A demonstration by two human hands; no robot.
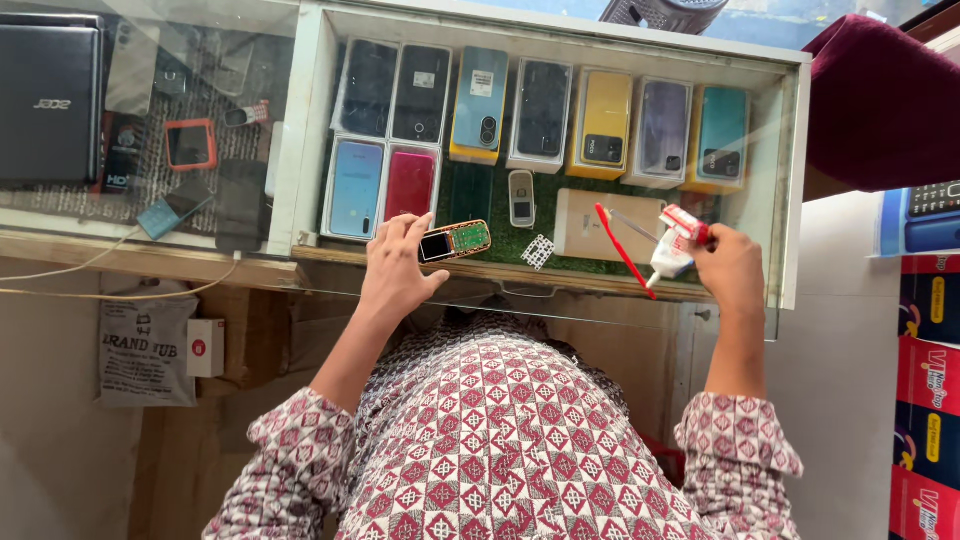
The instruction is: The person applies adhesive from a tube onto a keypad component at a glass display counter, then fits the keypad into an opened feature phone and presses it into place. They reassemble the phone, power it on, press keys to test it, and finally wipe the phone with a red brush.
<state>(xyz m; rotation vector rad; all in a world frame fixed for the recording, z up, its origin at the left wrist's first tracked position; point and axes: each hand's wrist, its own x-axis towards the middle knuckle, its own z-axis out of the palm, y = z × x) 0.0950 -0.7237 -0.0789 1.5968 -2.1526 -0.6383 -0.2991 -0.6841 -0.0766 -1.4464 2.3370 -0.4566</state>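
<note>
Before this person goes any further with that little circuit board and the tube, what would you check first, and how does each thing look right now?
1. Board held securely: ok. The left hand grips the small phone board at its end, over the glass counter.
2. Board face visible: ok. Its green side and small screen face up.
3. Tube in hand: ok. The right hand holds the white tube with a red brush.
4. Tube cap off: cannot tell.
5. Tube close to board: not ok. The two hands are well apart.
6. Loose parts safe: ok. A small white keypad piece lies flat on the counter between the hands.
</note>
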